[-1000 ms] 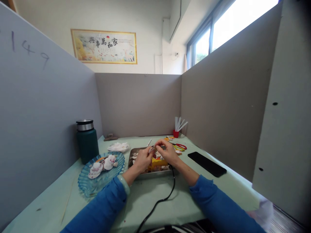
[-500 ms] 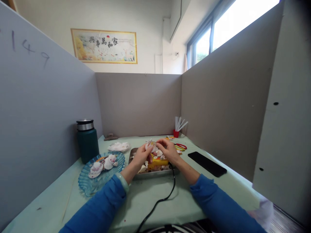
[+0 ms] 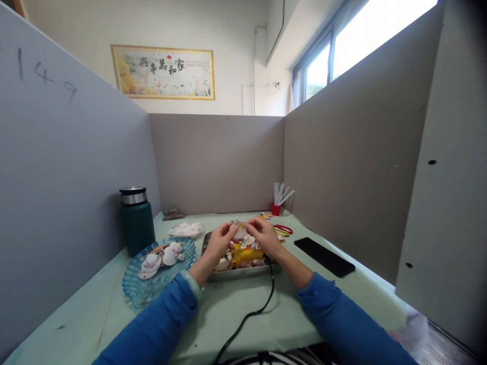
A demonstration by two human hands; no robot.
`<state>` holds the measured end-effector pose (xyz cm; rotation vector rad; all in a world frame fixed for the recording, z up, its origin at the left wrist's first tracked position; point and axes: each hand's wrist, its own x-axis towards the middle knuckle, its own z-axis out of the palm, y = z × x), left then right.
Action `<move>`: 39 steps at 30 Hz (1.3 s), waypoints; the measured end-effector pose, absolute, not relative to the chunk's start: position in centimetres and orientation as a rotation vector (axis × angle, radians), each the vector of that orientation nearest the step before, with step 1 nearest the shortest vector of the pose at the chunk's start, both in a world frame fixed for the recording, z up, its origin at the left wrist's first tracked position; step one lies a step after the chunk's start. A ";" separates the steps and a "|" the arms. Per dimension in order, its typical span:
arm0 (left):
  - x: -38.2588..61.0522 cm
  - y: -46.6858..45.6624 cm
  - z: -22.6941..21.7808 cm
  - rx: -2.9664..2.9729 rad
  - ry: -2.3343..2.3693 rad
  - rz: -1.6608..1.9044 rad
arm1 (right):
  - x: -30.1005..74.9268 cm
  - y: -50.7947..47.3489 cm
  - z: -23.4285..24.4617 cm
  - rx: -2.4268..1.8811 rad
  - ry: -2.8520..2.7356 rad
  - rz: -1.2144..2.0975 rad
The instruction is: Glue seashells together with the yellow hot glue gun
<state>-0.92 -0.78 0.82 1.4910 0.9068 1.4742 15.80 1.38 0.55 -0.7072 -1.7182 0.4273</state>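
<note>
Over a metal tray (image 3: 243, 274), my left hand (image 3: 219, 242) and my right hand (image 3: 267, 237) pinch a white shell piece (image 3: 240, 232) between them, one at each side. Small bits stick up from its top edge; their kind is too small to tell. Loose shells (image 3: 223, 264) fill the tray below my fingers. Among them lies a yellow glue gun (image 3: 245, 255), its black cord (image 3: 249, 314) running over the front rim toward me. To the left, a blue ribbed glass plate (image 3: 133, 284) bears shell figures (image 3: 173, 253), white with reddish specks.
A dark green bottle (image 3: 137, 228) stands behind the plate, beside the left partition. Farther back lies a white bundle in a dish (image 3: 187, 230). On the right are scissors (image 3: 284, 230), a black phone (image 3: 324, 257) and a red cup (image 3: 276, 209) of white sticks. Partitions enclose three sides.
The shell piece has turned and dropped slightly between my fingers. My left hand has opened its grip a little, its fingers now nearer the piece's left edge.
</note>
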 end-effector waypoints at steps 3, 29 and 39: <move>-1.0 -0.8 1.0 1.394 0.904 1.533 | 15.8 1.5 0.5 -0.716 -1.732 0.415; -0.9 -1.4 1.5 1.156 0.682 1.558 | 15.4 1.1 0.6 -0.664 -1.802 0.285; -0.9 -1.5 1.4 1.162 0.678 1.529 | 15.5 0.9 0.7 -0.630 -1.847 0.207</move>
